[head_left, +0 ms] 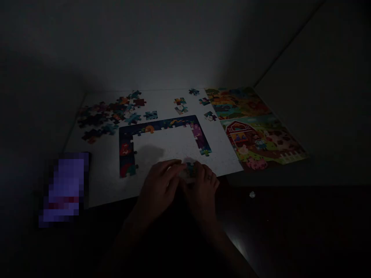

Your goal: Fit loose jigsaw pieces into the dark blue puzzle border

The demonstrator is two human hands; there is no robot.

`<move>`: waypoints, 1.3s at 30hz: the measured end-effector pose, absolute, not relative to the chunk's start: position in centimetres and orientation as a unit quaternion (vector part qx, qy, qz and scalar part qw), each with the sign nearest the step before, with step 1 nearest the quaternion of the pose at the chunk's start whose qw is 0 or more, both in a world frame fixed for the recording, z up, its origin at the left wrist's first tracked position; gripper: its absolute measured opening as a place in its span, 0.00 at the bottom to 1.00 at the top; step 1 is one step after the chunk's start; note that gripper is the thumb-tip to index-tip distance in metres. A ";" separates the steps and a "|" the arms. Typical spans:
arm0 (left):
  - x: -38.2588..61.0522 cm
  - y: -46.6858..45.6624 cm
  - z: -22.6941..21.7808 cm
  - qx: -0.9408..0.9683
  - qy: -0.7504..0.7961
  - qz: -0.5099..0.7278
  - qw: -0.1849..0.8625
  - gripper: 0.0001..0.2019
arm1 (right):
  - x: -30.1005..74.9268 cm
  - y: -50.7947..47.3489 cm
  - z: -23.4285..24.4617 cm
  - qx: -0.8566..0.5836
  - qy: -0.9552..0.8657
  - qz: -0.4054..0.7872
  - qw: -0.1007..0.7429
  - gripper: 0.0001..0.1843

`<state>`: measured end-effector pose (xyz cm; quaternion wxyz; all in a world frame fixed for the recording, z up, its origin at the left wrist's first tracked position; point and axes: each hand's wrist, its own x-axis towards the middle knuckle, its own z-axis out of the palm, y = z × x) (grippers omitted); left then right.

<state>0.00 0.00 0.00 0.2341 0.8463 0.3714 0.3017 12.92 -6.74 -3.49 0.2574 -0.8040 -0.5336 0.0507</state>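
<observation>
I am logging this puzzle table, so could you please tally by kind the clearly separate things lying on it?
Finished puzzle pictures: 2, the orange scene and the barn scene
Partly built puzzle frame: 1
Heap of loose pieces: 1, too dim to count piece by piece
Hands: 2, left and right, together on a piece
Total: 6

- Very dim all round; only the white sheet (174, 148) caught light.
- Corners fell to near black.
- Left hand (158, 189) threw a soft shadow far-left.
- A pixelated purple block (66, 188) sat near left.
- Faint glare on the dark table (240, 245).
</observation>
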 end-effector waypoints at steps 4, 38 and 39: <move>1.6 3.6 -1.2 0.879 0.355 0.251 0.196 0.18 | 13.0 -6.5 -3.3 -0.810 -0.526 0.050 0.254 0.24; 7.2 6.9 -4.1 0.935 0.262 0.183 0.151 0.17 | 19.8 -6.1 -3.9 -0.806 -0.496 0.082 0.313 0.21; 7.2 6.9 -4.2 0.935 0.262 0.184 0.152 0.17 | 19.9 -6.0 -4.0 -0.809 -0.490 0.079 0.315 0.20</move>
